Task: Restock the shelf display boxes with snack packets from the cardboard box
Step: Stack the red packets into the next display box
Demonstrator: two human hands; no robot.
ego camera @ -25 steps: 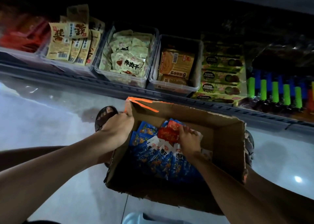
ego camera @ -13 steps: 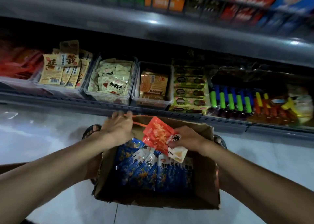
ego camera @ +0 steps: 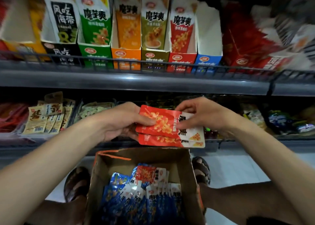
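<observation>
2 shelves (ego camera: 136,81) over pale floor (ego camera: 238,166)

The stack of red-and-white foil snack packets (ego camera: 163,127), one second earlier lying among the blue foil packets (ego camera: 136,207) inside the brown cardboard box (ego camera: 153,154), is now raised above the box's far rim. The right grip (ego camera: 204,115), which lifted it, pinches its white end. The left grip (ego camera: 119,122) has left the box's left rim and holds the stack's red end. View tilted upward: a row of coloured card display boxes (ego camera: 154,56) high above the box has entered the frame.
</observation>
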